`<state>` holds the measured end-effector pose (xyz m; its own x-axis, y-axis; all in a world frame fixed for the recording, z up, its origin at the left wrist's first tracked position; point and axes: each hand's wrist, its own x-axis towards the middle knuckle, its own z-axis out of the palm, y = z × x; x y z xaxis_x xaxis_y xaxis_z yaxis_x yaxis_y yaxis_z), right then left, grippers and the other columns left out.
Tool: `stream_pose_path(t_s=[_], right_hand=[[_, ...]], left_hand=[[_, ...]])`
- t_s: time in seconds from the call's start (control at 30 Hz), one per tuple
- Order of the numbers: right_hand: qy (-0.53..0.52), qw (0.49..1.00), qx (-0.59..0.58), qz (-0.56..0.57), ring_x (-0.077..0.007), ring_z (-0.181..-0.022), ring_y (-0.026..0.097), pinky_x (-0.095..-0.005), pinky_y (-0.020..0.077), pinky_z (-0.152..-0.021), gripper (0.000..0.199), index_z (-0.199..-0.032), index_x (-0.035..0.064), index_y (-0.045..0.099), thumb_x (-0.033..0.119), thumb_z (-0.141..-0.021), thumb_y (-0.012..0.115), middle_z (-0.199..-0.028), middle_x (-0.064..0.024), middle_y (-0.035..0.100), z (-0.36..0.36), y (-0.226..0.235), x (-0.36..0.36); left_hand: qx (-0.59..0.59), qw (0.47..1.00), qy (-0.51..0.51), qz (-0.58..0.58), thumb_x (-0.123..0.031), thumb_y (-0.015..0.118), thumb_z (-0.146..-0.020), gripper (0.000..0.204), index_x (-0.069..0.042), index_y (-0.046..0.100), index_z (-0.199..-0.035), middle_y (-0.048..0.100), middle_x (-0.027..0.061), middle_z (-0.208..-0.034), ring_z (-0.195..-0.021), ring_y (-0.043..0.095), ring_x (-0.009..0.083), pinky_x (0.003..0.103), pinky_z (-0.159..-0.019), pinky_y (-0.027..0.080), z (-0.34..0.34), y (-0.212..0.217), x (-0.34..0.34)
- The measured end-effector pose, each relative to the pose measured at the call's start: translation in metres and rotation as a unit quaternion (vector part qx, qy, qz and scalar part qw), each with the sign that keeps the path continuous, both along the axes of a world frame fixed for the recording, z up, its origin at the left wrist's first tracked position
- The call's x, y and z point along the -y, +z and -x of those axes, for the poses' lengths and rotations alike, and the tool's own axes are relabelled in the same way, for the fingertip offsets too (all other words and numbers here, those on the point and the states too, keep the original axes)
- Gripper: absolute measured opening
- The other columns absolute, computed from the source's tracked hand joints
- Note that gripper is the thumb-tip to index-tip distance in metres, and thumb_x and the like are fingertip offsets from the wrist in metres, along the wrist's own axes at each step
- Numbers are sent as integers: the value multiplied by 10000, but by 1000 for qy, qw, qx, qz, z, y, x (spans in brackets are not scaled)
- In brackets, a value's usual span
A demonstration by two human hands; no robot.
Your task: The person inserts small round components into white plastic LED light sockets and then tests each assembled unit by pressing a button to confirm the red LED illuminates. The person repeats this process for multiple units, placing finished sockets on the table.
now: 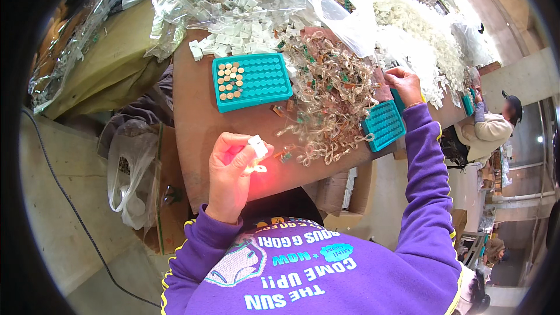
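My left hand (232, 166) is raised over the near edge of the table, its thumb and fingers closed on a small white plastic casing (256, 147). A red glow lights the fingers and the tabletop beside them. Farther right, my right hand (405, 86) is at the right edge of a tangled heap of wired parts (332, 87), above a teal tray (384, 125). Its fingertips are pinched together; whatever is between them is too small to make out. A second teal tray (254, 81) holds several round, coin-like pieces in its left pockets.
White plastic casings (251, 29) are piled at the back of the brown table (201, 122). Clear plastic sheeting (344, 23) lies beside a large white heap (408, 29). A cardboard box (344, 189) stands below the near edge. Another person (484, 131) sits at the right.
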<state>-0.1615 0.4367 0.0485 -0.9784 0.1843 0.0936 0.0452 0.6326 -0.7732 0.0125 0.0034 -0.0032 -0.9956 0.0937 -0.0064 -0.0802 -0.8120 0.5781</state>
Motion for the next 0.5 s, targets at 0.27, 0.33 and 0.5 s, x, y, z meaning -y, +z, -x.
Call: stream_pose_path(t_s=[0.27, 0.33, 0.5], right_hand=[[24, 999, -6, -27, -93, -782, 649, -233, 550, -705, 239, -1087, 7, 659, 63, -858, 697, -874, -35, 685, -22, 20, 7], [13, 997, -6, -78, -84, -762, 641, -229, 547, -702, 272, -1103, 13, 670, 63, -839, 714, -835, -21, 680, -20, 19, 6], [-13, 997, -11, -70, -80, -740, 639, -226, 537, -688, 257, -1082, 22, 697, 73, -831, 719, -825, -25, 691, -22, 26, 14]], left_hand=[[12, 999, 14, -31, -58, 581, -954, 135, -10, 555, -1077, 656, 111, -1018, -958, 678, 250, 394, -892, 561, 1, -2, 0], [2, 999, 9, -42, -61, 577, -959, 147, -12, 557, -1096, 654, 110, -1021, -956, 677, 245, 396, -890, 562, 1, -2, 0], [2, 999, 6, -36, -115, 562, -976, 158, -41, 552, -1116, 662, 142, -1004, -950, 670, 252, 383, -874, 553, 0, -3, 1]])
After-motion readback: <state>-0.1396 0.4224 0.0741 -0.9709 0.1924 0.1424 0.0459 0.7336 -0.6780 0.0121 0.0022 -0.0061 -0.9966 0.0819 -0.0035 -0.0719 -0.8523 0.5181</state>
